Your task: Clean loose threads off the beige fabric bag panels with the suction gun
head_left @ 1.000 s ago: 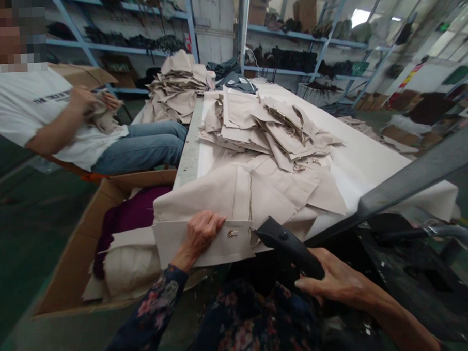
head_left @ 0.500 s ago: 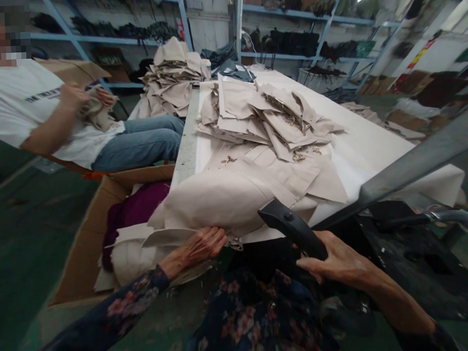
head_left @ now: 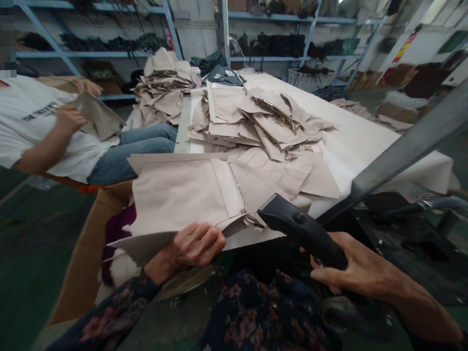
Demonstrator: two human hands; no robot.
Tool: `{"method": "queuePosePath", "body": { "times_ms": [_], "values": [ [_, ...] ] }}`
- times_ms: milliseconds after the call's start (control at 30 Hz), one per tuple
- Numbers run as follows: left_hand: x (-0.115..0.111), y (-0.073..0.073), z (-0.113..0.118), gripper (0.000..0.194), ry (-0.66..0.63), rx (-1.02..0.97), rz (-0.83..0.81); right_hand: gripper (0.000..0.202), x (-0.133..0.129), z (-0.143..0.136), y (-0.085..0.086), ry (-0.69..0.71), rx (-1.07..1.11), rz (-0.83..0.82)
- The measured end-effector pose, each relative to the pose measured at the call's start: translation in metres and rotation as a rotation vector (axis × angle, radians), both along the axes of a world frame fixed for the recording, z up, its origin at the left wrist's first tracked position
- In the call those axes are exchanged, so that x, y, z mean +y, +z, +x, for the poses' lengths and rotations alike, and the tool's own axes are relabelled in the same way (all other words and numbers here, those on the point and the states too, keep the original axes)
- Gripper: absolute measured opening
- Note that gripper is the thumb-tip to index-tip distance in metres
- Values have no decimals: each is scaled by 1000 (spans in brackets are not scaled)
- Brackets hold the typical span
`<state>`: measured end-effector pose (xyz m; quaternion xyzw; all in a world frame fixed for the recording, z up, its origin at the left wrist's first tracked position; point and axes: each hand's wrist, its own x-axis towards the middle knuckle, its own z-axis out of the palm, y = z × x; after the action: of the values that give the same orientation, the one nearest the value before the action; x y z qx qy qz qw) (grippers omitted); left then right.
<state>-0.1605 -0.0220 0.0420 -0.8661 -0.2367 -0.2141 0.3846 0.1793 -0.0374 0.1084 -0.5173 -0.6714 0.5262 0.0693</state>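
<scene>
At the near edge of the table, my left hand [head_left: 198, 244] is closed on the lower edge of a beige fabric piece [head_left: 176, 193]. This piece lies opened out, with a paler strip and a seam across its right part, and its left end reaches past the table edge. My right hand [head_left: 350, 268] is wrapped around a black thread trimmer [head_left: 298, 224], shaped like a hair clipper. The trimmer's head points up and left, close to the fabric's right end, where some small metallic-looking bits show. I cannot tell whether head and cloth touch.
More beige pieces [head_left: 231, 106] lie heaped on the white table [head_left: 356, 123]. Below left stands a cardboard box [head_left: 76, 255] holding purple and pale cloth. A grey metal bar [head_left: 403, 142] slants across the right side. A co-worker [head_left: 33, 122] sits at left, handling cloth.
The fabric piece in my left hand has been spread flatter and its seam now shows. The trimmer stays near the cloth while my right hand sits slightly lower and further right.
</scene>
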Motion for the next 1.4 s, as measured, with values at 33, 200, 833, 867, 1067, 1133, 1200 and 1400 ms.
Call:
{"method": "queuePosePath", "body": {
  "times_ms": [33, 200, 833, 867, 1067, 1133, 1200, 1400],
  "values": [
    [1, -1, 2, 17, -6, 12, 7, 27, 0, -3, 1, 10, 9, 3],
    [-2, -10, 11, 18, -11, -54, -45, 23, 11, -23, 5, 69, 41, -19],
    [2, -16, 8, 17, -38, -1, -47, 35, 68, -56, 7, 126, 88, -126],
    [3, -17, 7, 17, -45, -3, -58, 35, 68, -54, 10, 108, 85, -101],
    [12, -17, 4, 17, -75, -50, -79, 32, 58, -50, 10, 231, 33, -128],
    [12, -18, 5, 17, -100, -28, -71, 33, 56, -56, 4, 286, 22, -152],
    [11, -19, 6, 17, -134, -6, -62, 33, 59, -64, -1, 295, 16, -144],
    [6, -20, 6, 15, -136, -47, -117, 29, 94, -84, 3, 174, 100, 57]
  ]
}}
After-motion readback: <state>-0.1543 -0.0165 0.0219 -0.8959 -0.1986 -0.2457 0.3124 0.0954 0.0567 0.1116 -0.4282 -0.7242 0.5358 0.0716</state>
